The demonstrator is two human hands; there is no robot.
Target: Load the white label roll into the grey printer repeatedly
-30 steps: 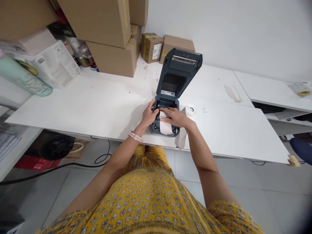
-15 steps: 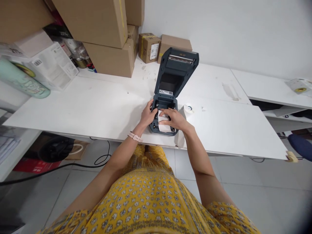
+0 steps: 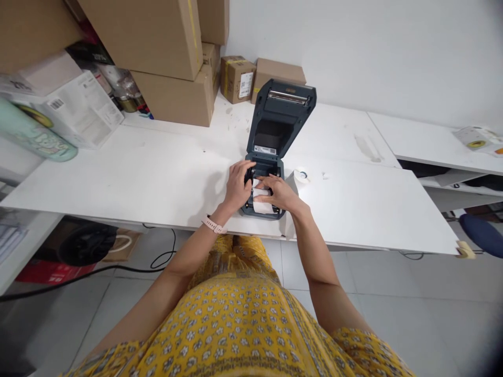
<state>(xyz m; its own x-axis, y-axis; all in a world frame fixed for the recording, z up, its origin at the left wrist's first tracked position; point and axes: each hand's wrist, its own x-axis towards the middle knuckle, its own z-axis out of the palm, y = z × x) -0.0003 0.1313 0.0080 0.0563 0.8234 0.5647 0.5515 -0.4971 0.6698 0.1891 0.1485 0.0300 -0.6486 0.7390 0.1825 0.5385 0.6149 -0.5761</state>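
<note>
A dark blue label printer [image 3: 282,125] stands on the white table with its lid raised. White label paper [image 3: 262,207] lies across the front of its inside. My right hand [image 3: 283,193] reaches in from the right and holds this paper down, thumb and fingers on either part of it. At the printer's left side is my left hand [image 3: 237,186], its fingers stretched over the rim toward the inside and its thumb apart. A roll of white labels [image 3: 301,178] stands on the table just right of the printer.
Cardboard boxes [image 3: 173,97] are stacked at the back left, with two smaller boxes [image 3: 237,78] behind the printer. A mint green bottle [image 3: 43,136] and a white carton [image 3: 84,112] sit at far left. The table's front edge [image 3: 353,245] runs close to my body.
My left hand has shifted from gripping the printer's left edge to reaching over it, fingers higher and more stretched. My right hand stays on the label paper. The view has shifted slightly.
</note>
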